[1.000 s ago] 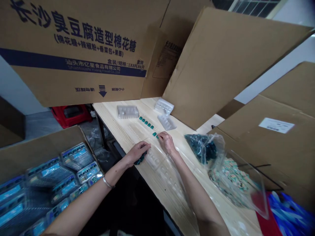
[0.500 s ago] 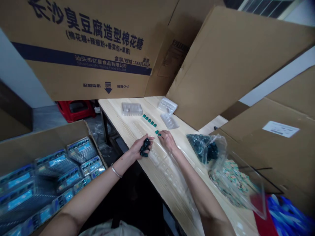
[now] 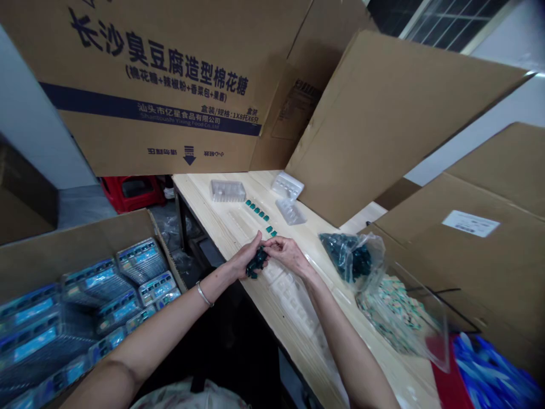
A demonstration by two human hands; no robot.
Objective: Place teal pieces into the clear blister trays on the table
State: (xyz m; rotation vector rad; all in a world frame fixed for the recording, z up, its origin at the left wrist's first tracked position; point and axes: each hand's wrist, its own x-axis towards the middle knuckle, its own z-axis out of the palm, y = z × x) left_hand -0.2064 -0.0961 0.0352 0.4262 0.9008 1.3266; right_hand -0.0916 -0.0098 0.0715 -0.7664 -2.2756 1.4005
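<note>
My left hand (image 3: 246, 258) is shut around a clump of dark teal pieces (image 3: 258, 262), held low over the pale wooden table (image 3: 204, 196). My right hand (image 3: 287, 254) reaches across, its fingertips pinching at the clump's upper end. Below both hands lies a clear plastic blister tray (image 3: 285, 284). A short row of small teal pieces (image 3: 258, 210) stands on the table just beyond my fingers, with several more in a separate pair (image 3: 271, 231). Two further clear trays (image 3: 227, 191) (image 3: 290, 211) rest farther back.
To the right lie a plastic bag of dark teal pieces (image 3: 351, 255) and a clear container of multicoloured pieces (image 3: 395, 312). An open carton of blue-labelled blister packs (image 3: 114, 295) sits left of the table. Large cardboard sheets (image 3: 149, 96) rise behind and beside it.
My right hand has moved left from the teal row to the clump in my left hand. My left hand has lifted the clump from low by the tray. The view has shifted slightly.
</note>
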